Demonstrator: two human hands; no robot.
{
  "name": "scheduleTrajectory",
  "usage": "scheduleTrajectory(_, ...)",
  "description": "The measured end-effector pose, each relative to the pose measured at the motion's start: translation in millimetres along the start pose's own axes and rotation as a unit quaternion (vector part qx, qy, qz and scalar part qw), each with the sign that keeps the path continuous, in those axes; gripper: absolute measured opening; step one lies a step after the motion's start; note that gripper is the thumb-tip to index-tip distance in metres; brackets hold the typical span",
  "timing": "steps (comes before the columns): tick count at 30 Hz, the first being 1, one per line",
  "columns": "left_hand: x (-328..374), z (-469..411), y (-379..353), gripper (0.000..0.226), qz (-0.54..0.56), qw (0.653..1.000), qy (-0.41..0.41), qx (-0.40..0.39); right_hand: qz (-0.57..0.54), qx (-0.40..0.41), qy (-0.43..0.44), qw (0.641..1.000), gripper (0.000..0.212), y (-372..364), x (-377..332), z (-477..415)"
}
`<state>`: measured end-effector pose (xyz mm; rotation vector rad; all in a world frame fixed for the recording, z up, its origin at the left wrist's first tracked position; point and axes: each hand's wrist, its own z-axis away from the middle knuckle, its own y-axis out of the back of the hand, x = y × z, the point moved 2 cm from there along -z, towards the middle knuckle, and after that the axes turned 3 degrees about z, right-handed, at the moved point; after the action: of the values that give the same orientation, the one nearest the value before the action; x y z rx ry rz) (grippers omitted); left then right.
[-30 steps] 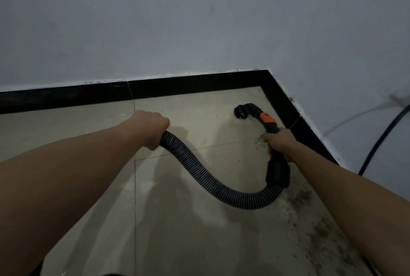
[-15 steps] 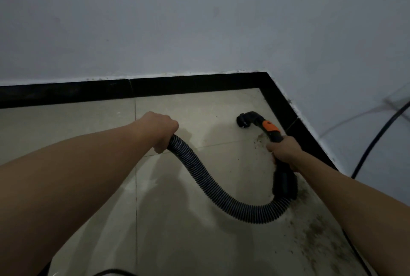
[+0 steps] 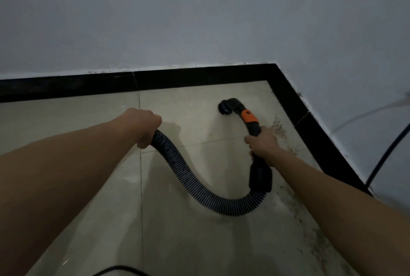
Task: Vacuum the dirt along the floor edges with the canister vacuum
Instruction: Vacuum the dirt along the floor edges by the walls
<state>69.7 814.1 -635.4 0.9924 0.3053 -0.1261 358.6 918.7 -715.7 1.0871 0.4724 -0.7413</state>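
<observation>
My right hand [image 3: 263, 145] grips the black vacuum handle [image 3: 251, 123] just below its orange button. The nozzle [image 3: 225, 107] points down at the beige tiled floor, left of the right skirting. My left hand [image 3: 144, 126] grips the ribbed grey-black hose [image 3: 188, 178], which sags in a loop to the handle's black cuff [image 3: 260, 178]. Brown dirt [image 3: 278, 127] lies on the tiles beside the right skirting, and more specks [image 3: 315, 247] spread along that edge toward me. The canister is out of view.
Black skirting [image 3: 199, 78] runs along the back wall and turns at the corner [image 3: 275, 71] down the right wall. A black cable [image 3: 386, 156] hangs against the right wall. Another dark cord [image 3: 119, 270] curves at the bottom edge.
The nozzle and my right hand have shifted left, away from the right skirting, uncovering the dirt patch beside it. My left hand keeps its grip on the hose.
</observation>
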Motion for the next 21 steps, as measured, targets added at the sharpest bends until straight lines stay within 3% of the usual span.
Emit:
scheduleTrajectory(3,-4,-7,-5,0.040,0.007,1.000,0.013,-0.010,0.014,0.000,0.016,1.000,0.025,-10,-7,-8)
scheduleTrajectory(9,21,-39,5,0.032,0.039,0.998,0.008,0.049,0.030,0.137,-0.074,0.987,0.039,34,23,-41)
scheduleTrajectory(12,34,-57,14,0.030,0.042,0.997,0.006,0.071,0.055,0.148,-0.111,0.981,0.052,52,26,-61)
scheduleTrajectory(21,34,-84,-4,0.029,0.082,0.994,0.036,0.056,0.150,0.158,-0.071,0.973,0.049,55,-13,-118)
